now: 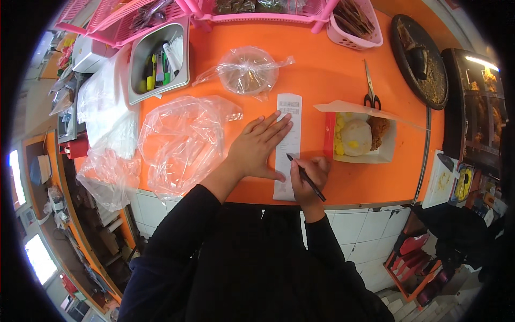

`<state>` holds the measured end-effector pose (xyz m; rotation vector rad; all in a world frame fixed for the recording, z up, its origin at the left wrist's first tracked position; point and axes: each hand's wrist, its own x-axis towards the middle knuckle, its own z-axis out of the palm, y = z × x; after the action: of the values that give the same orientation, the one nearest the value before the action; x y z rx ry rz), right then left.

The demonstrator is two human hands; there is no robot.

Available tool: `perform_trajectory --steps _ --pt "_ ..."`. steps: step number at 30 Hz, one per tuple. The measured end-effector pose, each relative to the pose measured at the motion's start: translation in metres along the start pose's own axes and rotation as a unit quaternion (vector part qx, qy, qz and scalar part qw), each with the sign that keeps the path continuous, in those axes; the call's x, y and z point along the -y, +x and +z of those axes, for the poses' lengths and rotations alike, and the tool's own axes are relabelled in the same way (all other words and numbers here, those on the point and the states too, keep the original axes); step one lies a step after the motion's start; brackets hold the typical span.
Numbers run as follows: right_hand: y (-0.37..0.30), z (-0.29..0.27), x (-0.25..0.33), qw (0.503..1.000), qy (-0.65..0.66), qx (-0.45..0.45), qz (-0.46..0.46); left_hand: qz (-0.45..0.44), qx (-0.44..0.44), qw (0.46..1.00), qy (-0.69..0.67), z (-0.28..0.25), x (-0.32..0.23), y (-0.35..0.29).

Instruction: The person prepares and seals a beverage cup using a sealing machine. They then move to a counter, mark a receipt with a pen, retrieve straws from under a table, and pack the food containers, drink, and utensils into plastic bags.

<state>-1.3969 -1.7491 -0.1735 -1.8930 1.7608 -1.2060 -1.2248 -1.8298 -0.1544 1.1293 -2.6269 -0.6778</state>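
A long white paper receipt [288,131] lies on the orange counter in front of me. My left hand [260,145] rests flat across its left side, fingers spread. In my right hand [313,180] is a black pen [306,176], its tip at the middle of the receipt. To the right stands an open food box [378,156] with a dome of rice [356,137], yellow pieces and a brown fried piece. A tied clear plastic bag around a round bowl [248,71] sits beyond my left hand. An empty-looking clear plastic bag [182,142] lies left of that hand.
Black-handled scissors [370,88] lie behind the food box. At the back left, a metal tray [185,59] holds markers. Pink baskets [354,40] line the far edge. A dark round tray [429,80] stands far right, near a lit display case [483,107]. More plastic bags [107,115] lie left.
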Motion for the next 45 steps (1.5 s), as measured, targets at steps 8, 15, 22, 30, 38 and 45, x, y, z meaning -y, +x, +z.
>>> perform_trajectory --steps 8,15,22,30,38,45 --pt "-0.002 0.0 -0.002 0.999 -0.029 -0.012 0.011 -0.004 0.004 1.0 0.01 0.001 -0.001 -0.002" --pt "-0.022 -0.013 -0.015 0.997 0.06 0.017 0.036 -0.002 0.002 1.0 -0.001 0.002 0.0 0.001" --pt "-0.008 -0.012 -0.003 0.996 0.016 0.062 -0.055 -0.001 0.001 1.0 0.016 0.003 0.0 0.0" --pt "-0.012 -0.009 -0.005 0.999 -0.002 0.021 -0.043 0.001 -0.002 1.0 0.021 0.001 0.001 0.0" --pt "-0.009 -0.01 0.0 0.997 -0.006 0.052 -0.052 -0.001 -0.007 1.0 0.017 0.002 0.002 -0.002" --pt "-0.011 -0.009 -0.002 0.998 -0.021 0.041 -0.051 -0.001 -0.002 1.0 0.019 0.003 0.001 -0.001"
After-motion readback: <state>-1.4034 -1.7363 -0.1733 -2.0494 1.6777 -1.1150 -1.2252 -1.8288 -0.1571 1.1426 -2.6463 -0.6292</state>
